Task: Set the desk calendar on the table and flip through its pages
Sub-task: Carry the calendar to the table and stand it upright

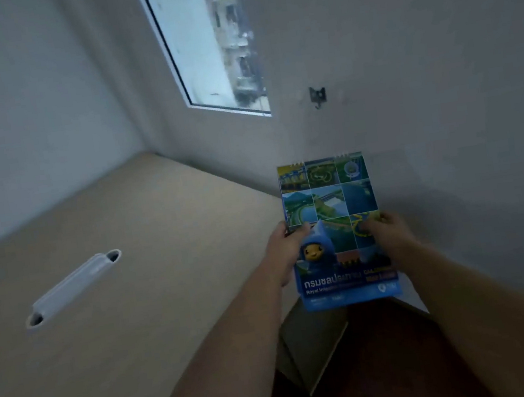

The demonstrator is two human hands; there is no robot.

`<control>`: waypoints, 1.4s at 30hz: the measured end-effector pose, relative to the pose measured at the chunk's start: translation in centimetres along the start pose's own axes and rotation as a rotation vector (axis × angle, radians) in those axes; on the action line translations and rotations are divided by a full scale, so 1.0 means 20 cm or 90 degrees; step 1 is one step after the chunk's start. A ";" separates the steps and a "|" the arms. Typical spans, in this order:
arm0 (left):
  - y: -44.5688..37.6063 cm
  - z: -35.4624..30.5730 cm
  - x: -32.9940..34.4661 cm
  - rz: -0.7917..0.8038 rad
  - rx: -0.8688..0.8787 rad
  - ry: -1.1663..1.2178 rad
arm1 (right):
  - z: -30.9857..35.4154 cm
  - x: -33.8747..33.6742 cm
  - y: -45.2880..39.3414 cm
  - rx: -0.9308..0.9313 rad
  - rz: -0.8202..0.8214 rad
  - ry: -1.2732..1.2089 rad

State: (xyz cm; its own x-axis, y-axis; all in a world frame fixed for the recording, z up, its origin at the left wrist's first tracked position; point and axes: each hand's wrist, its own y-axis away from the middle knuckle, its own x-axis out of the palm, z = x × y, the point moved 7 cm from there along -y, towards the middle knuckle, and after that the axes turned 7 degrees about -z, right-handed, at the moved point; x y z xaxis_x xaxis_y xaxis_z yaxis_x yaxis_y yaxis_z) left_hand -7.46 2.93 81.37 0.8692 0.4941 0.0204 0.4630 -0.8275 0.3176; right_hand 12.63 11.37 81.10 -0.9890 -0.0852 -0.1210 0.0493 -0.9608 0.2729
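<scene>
The desk calendar (330, 202) is a blue booklet with a grid of landscape photos, a cartoon mascot and a spiral binding at its top edge. It is held in the air beyond the right edge of the beige table (129, 318), close to the wall. My left hand (286, 248) grips its left edge with the thumb on the cover. My right hand (385, 231) grips its right edge the same way. The calendar is closed and faces me.
A white cable-slot cover (72, 287) is set into the tabletop at the left. White walls meet at the table's far corner, with a window (208, 44) above and a small dark hook (317, 96) on the right wall. Dark floor shows below the calendar.
</scene>
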 end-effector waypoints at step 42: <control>0.47 -0.19 -2.73 -0.580 -0.009 0.059 | 0.41 2.91 0.92 -0.297 0.564 0.300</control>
State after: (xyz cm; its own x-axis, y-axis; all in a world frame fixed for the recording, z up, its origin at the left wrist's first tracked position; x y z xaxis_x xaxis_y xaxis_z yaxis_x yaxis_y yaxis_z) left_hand -51.31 -30.81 86.72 0.1513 0.9742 -0.1676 0.9599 -0.1043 0.2604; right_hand -45.13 -9.03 86.98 -0.4297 -0.7890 -0.4391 0.8595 -0.5065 0.0688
